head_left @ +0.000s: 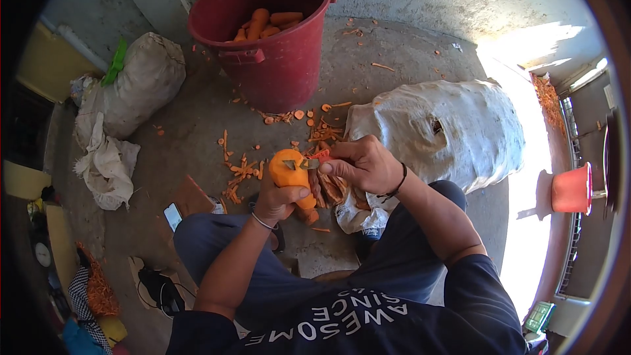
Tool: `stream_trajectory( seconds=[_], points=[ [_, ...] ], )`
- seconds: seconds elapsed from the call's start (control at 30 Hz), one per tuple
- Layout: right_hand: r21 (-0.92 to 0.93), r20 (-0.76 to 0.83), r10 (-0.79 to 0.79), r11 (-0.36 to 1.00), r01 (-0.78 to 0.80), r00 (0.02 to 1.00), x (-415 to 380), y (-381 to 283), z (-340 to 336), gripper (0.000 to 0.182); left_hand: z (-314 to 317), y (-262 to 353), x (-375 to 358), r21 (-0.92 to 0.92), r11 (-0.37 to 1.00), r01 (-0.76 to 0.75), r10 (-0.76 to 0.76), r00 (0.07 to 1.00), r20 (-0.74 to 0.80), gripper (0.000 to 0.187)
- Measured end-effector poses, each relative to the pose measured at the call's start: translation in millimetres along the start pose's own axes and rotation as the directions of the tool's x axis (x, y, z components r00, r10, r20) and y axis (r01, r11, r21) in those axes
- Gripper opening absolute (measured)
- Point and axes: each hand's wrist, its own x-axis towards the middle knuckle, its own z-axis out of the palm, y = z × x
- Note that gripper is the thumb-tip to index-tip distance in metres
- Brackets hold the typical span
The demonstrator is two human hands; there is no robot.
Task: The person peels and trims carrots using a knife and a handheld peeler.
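Observation:
My left hand [279, 200] is wrapped round a thick, smooth orange carrot [287, 169], its broad end tilted up towards me. Between the fingers of my right hand [363, 163] is a small knife [321, 157] with a red handle. Its blade lies against the upper side of the carrot, and part of the blade's outline is hard to make out there. Below the hands, several more carrots [332, 190] lie at the mouth of a white sack [437, 128]. Orange peelings and cut ends [240, 174] are scattered on the floor beside them.
A large red bucket [279, 69] holding carrots stands ahead by the wall. Full white sacks [141, 79] lean at the left. A phone [173, 216] lies near my left knee. At the right, a smaller red bucket [572, 189] stands by the sunlit doorway.

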Motion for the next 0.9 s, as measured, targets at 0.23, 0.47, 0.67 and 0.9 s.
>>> stream_trajectory(
  seconds=[0.23,0.47,0.67,0.9],
  points=[
    [-0.163,-0.071,-0.141,0.978,0.128,0.987,-5.7,-8.7,-2.0,0.037,18.5,2.6,-2.0,-0.138,0.990,-0.002,0.003,1.000,0.010,0.053],
    [-0.075,-0.061,-0.127,0.990,0.122,0.990,1.9,12.1,-3.0,0.038,1.6,-5.6,0.6,-0.198,0.953,0.231,-0.125,0.891,0.436,0.055],
    [0.062,0.019,-0.090,0.994,0.089,0.996,-3.5,3.1,-8.4,0.037,17.4,1.8,-3.5,-0.430,0.828,0.360,-0.203,0.907,0.369,0.056],
    [-0.046,0.011,-0.011,0.999,0.012,1.000,2.7,16.5,2.1,0.045,12.6,3.2,3.4,-0.458,0.786,0.415,-0.090,0.811,0.579,0.055]
  ],
)
